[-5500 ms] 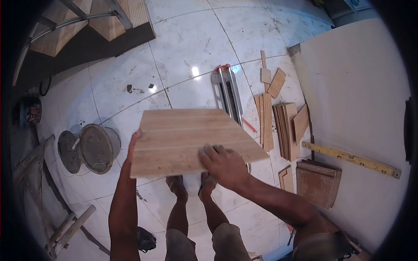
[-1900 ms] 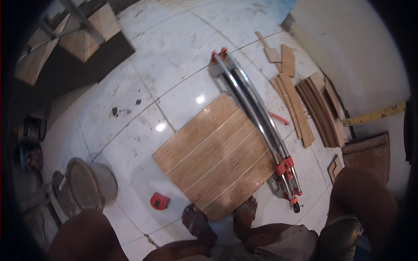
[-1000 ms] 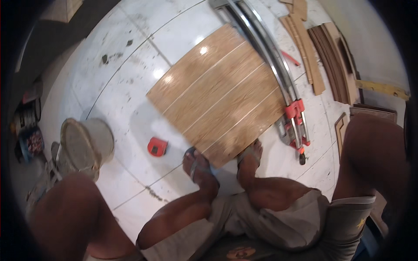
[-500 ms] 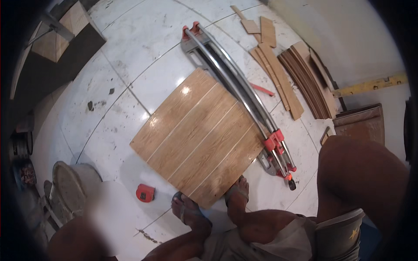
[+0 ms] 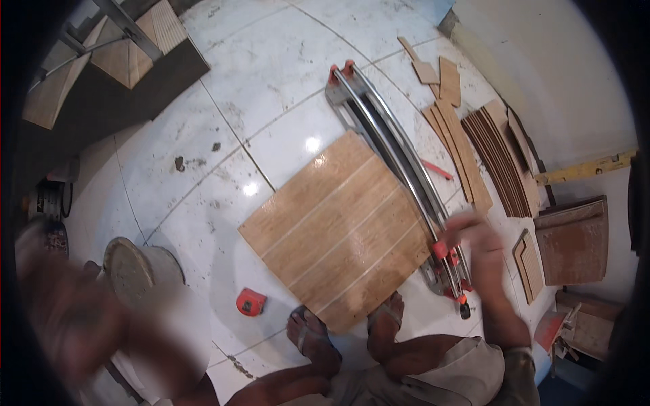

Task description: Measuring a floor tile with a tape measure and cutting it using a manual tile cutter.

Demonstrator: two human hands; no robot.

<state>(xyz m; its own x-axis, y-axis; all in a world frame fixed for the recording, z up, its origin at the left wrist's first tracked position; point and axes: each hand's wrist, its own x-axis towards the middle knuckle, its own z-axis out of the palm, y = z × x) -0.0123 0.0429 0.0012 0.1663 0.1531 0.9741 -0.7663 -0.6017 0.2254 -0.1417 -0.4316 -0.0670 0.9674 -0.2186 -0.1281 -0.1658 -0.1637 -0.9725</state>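
Observation:
A square wood-look tile (image 5: 338, 237) with pale lengthwise lines lies on the floor in front of my feet, its right edge reaching a manual tile cutter (image 5: 391, 145). The cutter has two steel rails and a red carriage near its close end. My right hand (image 5: 477, 235) is over the close end of the rails, beside the carriage; motion blurs its fingers, and contact cannot be made out. My left hand (image 5: 71, 304) is a smeared shape at the far left, near a dirty bucket (image 5: 162, 267). A red tape measure (image 5: 251, 302) rests left of my feet.
Cut tile strips (image 5: 460, 152) and a stack of brown tile pieces (image 5: 497, 162) lie along the right wall. A yellow spirit level (image 5: 589, 167) leans there, above a reddish-brown panel (image 5: 572, 240). Steps (image 5: 128, 61) with wood-look treads stand at the upper left.
Both hands have come into clearer view: the right one beside the cutter's carriage, the left one at the far left. The view has shifted, so the floor things appear lower and further right.

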